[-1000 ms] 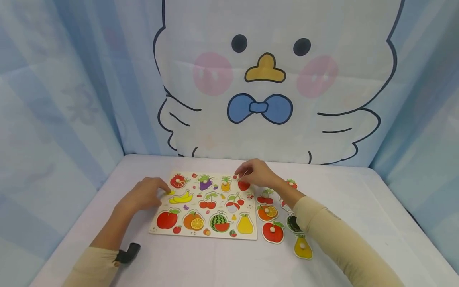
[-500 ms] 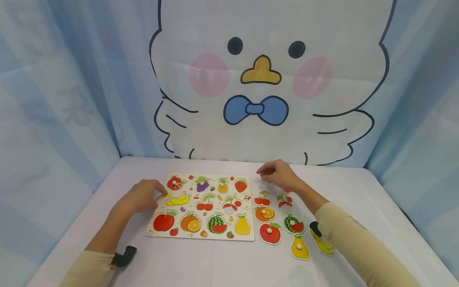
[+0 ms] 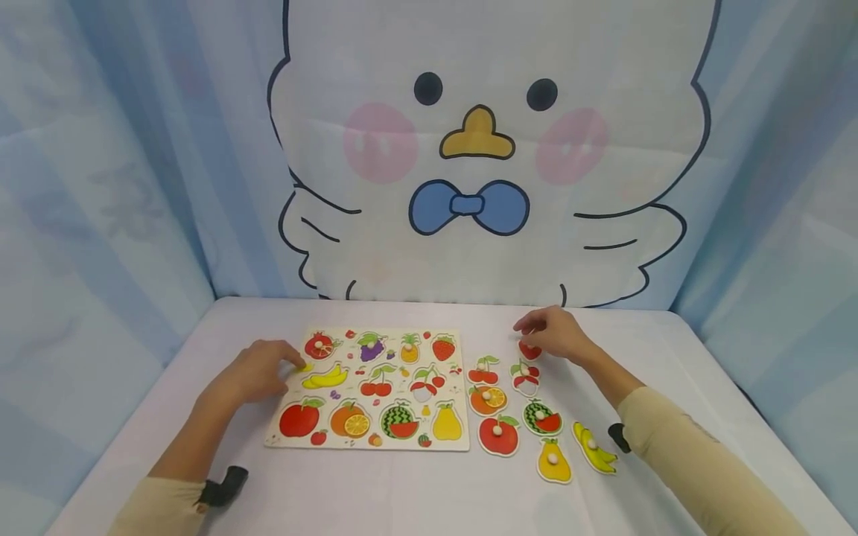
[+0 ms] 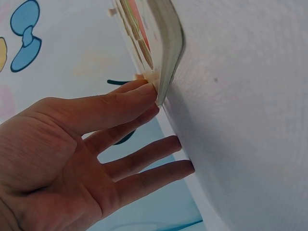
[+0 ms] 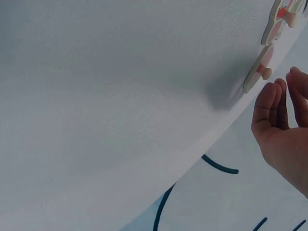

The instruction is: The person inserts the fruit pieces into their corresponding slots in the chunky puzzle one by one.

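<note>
A fruit puzzle board (image 3: 429, 441) lies flat on the table. My left hand (image 3: 251, 372) touches its left edge near the bananas picture, thumb and forefinger at the rim. In the left wrist view, the other fingers (image 4: 149, 183) stretch down beside the board. My right hand (image 3: 555, 333) hovers over a loose strawberry piece (image 3: 529, 350), fingers slightly bent. The right wrist view shows a gap between its fingertips and that piece's wooden knob (image 5: 266, 73). Knobs stand on the pomegranate (image 3: 318, 345), grapes (image 3: 371, 348) and pineapple (image 3: 410, 350) in the board.
Right of the board lie loose knobbed pieces: cherries (image 3: 482, 372), lychee (image 3: 526, 378), orange (image 3: 487, 400), apple (image 3: 499, 436), watermelon (image 3: 542, 418), pear (image 3: 553, 461) and bananas (image 3: 593, 448). A printed curtain (image 3: 469, 260) hangs behind the table.
My right hand has moved right, from above the board's strawberry picture to the loose strawberry piece. My left hand stays at the board's edge. The head view has shifted slightly.
</note>
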Available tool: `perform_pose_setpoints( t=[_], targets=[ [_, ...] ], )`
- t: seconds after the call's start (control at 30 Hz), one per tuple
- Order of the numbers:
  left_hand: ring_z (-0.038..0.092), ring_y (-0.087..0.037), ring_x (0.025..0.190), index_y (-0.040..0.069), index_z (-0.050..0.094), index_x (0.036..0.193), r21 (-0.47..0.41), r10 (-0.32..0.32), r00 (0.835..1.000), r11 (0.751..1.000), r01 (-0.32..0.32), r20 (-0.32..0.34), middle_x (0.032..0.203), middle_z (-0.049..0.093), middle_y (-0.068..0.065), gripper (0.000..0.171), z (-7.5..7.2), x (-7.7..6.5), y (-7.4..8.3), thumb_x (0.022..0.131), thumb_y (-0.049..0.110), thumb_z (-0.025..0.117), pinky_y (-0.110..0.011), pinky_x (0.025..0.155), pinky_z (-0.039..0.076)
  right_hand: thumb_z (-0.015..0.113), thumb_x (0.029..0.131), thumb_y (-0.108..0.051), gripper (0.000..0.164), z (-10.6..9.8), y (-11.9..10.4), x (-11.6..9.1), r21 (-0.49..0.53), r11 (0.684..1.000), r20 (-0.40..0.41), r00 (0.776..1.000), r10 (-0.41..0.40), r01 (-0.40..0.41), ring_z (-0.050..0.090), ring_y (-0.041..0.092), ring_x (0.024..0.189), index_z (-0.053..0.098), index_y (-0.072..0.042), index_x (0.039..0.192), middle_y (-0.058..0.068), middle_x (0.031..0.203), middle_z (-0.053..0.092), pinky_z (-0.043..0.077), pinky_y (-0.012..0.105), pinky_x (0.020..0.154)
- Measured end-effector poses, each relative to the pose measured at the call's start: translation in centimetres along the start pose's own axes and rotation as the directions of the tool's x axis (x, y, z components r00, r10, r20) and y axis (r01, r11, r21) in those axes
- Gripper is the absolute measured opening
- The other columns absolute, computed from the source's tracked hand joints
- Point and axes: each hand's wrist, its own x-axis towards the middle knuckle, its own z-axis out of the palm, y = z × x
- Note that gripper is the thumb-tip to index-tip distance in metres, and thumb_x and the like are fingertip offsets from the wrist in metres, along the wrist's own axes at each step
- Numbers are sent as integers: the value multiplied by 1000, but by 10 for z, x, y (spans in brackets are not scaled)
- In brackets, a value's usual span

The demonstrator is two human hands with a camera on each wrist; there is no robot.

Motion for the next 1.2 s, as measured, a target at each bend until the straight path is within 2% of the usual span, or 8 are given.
perform_pose_setpoints(
  t=[0.37, 0.63, 0.8, 1.03, 1.2],
  targets=[
    [51, -48, 128, 1, 73, 123, 2, 1, 1000, 1000, -1, 1, 135, 62, -27, 42, 1, 0, -3, 82, 0, 82, -62, 104, 52, 75, 92, -8, 28, -2, 15, -7, 4, 1000, 43, 999, -12, 12, 61, 26, 98, 75, -6, 120, 13, 112, 72, 59, 32, 84],
    [50, -48, 128, 1, 72, 124, -10, 1, 1000, 1000, -1, 2, 136, 61, -27, 42, 3, 1, -4, 83, 0, 81, -62, 104, 52, 76, 91, -6, 22, 0, 20, -6, -8, 1000, 8, 1000, -15, 15, 62, 26, 95, 78, -6, 113, 11, 106, 72, 58, 31, 82],
    [50, -47, 129, 1, 72, 124, -18, 12, 1000, 1000, -12, -7, 136, 62, -26, 41, 4, 2, -5, 83, -1, 81, -62, 105, 51, 77, 93, -9, 19, -1, 23, -5, 2, 1000, -16, 1000, 23, -23, 64, 25, 97, 79, -8, 112, 12, 109, 74, 60, 33, 86],
    [51, -47, 130, 1, 72, 124, -8, 10, 1000, 1000, -10, -7, 136, 62, -26, 41, 4, 2, -4, 84, 0, 80, -62, 106, 51, 77, 93, -10, 18, -2, 25, -4, 5, 1000, -33, 999, 11, -11, 64, 26, 99, 79, -7, 111, 14, 113, 74, 60, 37, 90],
    [51, -47, 129, 1, 72, 123, -2, 9, 1000, 1000, -9, -7, 135, 62, -26, 41, 3, 2, -4, 83, -1, 81, -62, 106, 51, 77, 93, -10, 18, -1, 24, -4, 12, 999, -36, 999, 31, -31, 64, 27, 99, 79, -6, 110, 15, 113, 74, 59, 36, 88]
  ],
)
